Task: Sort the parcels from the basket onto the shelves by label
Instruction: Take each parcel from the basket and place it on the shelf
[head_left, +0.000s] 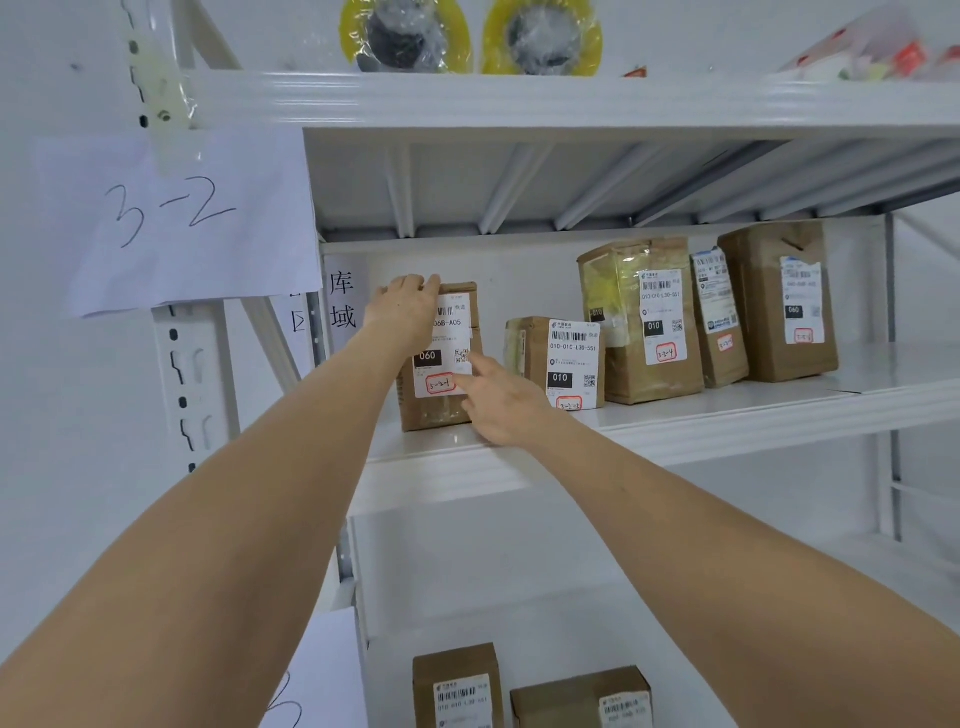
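A brown parcel (441, 410) with a white label reading 060 stands upright at the left end of the middle shelf (727, 415). My left hand (405, 306) grips its top left corner, fingers curled over the top edge. My right hand (501, 402) touches its lower right front with the forefinger stretched toward the label. To its right stand a small parcel marked 010 (563, 364), a taller taped parcel (644, 322), a thin parcel (719, 322) and a large parcel (779, 301). The basket is out of view.
A paper sign reading 3-2 (176, 218) hangs on the left upright. Two yellow tape rolls (467, 36) sit on the top shelf. Two more parcels (524, 691) stand on the shelf below. Bare shelf shows between the first two parcels.
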